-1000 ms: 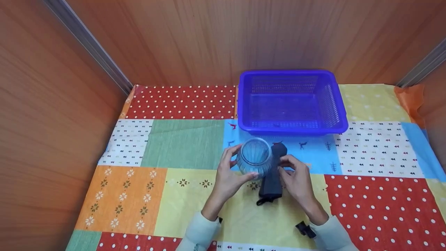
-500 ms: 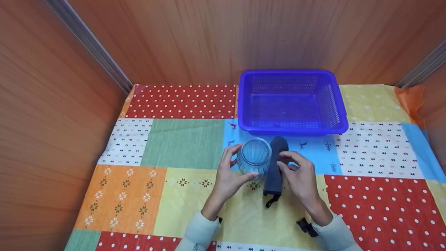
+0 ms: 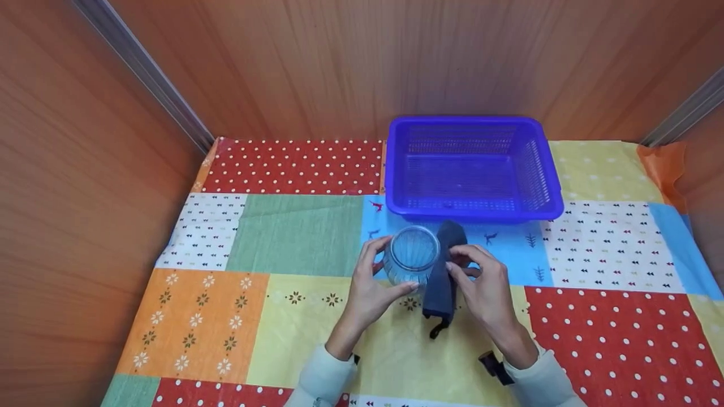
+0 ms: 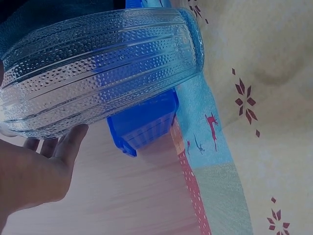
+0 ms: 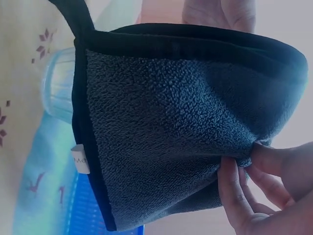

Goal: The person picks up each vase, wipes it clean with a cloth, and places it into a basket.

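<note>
A clear, ribbed glass jar (image 3: 414, 255) with a round open mouth is held by my left hand (image 3: 366, 294), thumb on the near side and fingers round the left. The left wrist view shows dimpled texture on the jar (image 4: 107, 73). My right hand (image 3: 485, 287) pinches a dark grey terry cloth (image 3: 440, 291) between thumb and fingers, gathering a fold. In the right wrist view, the cloth (image 5: 151, 117) has a black edging, a hanging loop and a small white tag. From the head view it stands right beside the jar; whether they touch, I cannot tell.
Behind the hands stands a blue plastic basket (image 3: 475, 215) with perforated walls, near the back wooden panel (image 3: 317, 68). A patchwork-print tablecloth (image 3: 305, 232) covers the table. Wooden panels also rise at the left and right sides.
The cloth's upper end has shifted slightly toward the basket, and its lower end swung right, then back left. My right hand moved a little with it. The left hand and jar stay nearly still.
</note>
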`<state>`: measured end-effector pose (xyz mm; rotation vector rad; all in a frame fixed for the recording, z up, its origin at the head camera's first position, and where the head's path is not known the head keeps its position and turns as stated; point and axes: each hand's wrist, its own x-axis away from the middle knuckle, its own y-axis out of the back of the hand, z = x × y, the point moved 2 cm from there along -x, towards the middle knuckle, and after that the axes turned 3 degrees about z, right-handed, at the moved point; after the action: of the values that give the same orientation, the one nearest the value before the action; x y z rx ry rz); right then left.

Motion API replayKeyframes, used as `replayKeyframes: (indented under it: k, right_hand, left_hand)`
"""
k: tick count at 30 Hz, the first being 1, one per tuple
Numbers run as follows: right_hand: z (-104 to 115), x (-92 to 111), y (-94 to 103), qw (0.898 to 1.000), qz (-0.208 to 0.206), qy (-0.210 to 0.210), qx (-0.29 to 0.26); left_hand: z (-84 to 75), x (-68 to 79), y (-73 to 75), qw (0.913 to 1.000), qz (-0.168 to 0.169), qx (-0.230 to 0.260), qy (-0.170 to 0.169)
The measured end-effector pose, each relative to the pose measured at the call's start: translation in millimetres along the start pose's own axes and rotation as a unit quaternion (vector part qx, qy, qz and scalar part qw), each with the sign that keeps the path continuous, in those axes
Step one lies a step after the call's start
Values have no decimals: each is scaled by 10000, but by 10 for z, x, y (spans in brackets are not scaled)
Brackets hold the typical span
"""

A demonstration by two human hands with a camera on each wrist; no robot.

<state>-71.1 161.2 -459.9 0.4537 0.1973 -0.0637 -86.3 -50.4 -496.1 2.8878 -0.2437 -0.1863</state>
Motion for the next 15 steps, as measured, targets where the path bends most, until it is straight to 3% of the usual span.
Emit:
replayKeyframes:
  k: [7,15]
  right_hand:
    - [-16,-3,-11,9991,-57,271,320]
    - [-76,16,-38,9982,-115,491,322]
  left_hand:
    - [20,1,-2,10000,7,50,16]
    - [29,-1,-10,10000,-30,71,34]
